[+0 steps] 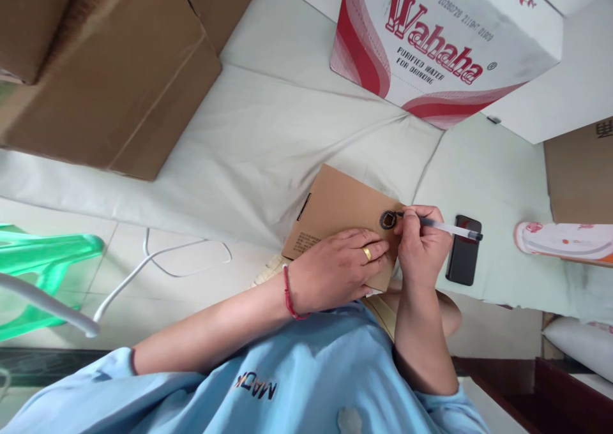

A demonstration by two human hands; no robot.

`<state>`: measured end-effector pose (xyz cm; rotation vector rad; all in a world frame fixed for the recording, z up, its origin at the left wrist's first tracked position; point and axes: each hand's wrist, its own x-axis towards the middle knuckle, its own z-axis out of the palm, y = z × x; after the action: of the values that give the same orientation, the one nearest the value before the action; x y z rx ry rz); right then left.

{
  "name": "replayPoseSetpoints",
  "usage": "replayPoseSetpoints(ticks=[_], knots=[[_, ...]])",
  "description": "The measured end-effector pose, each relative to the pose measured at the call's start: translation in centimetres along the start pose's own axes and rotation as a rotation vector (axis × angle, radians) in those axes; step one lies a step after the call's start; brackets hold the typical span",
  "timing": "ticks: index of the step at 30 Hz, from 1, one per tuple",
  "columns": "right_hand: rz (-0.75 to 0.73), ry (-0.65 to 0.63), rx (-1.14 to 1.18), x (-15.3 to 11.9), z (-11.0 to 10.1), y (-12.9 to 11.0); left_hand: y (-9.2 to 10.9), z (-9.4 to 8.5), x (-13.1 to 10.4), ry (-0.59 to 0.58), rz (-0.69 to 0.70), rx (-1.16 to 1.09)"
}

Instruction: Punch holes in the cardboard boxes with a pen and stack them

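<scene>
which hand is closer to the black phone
Right. The right hand, holding a pen, is just left of the black phone; the left hand is farther left, resting on the brown cardboard.

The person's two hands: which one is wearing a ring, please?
The left hand, flat on the brown cardboard, wears a gold ring; the right hand, holding the pen, shows none.

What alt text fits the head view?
The right hand holds a pen at a dark round mark on a brown cardboard piece, which the left hand rests on. A black phone lies to the right; a Wahaha water carton stands beyond.
</scene>
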<state>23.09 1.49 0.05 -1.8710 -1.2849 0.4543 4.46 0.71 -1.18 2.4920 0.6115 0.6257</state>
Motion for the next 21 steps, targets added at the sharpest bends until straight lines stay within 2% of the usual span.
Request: replayPoseSetpoints(ticks=[5, 9, 12, 15, 18, 21], knots=[[-0.016, -0.049, 0.020, -0.2, 0.1, -0.2, -0.1, 0.1, 0.0, 0.006, 0.004, 0.010], [0.043, -0.088, 0.181, -0.2, -0.3, 0.1, -0.1, 0.0, 0.0, -0.010, -0.003, 0.009], [0.137, -0.023, 0.375, 0.3, -1.7, 1.2, 0.1, -0.1, -0.1, -0.022, -0.009, 0.012], [0.250, 0.037, 0.453, 0.7, -4.2, 3.3, 0.0, -0.1, -0.1, -0.014, -0.004, 0.023], [0.412, -0.064, 0.301, 0.4, -7.1, 6.1, 0.0, 0.0, -0.2, -0.011, 0.003, 0.034], [0.453, -0.257, 0.035, -0.9, -8.8, 8.7, 0.1, 0.2, -0.3, -0.008, 0.002, 0.055]])
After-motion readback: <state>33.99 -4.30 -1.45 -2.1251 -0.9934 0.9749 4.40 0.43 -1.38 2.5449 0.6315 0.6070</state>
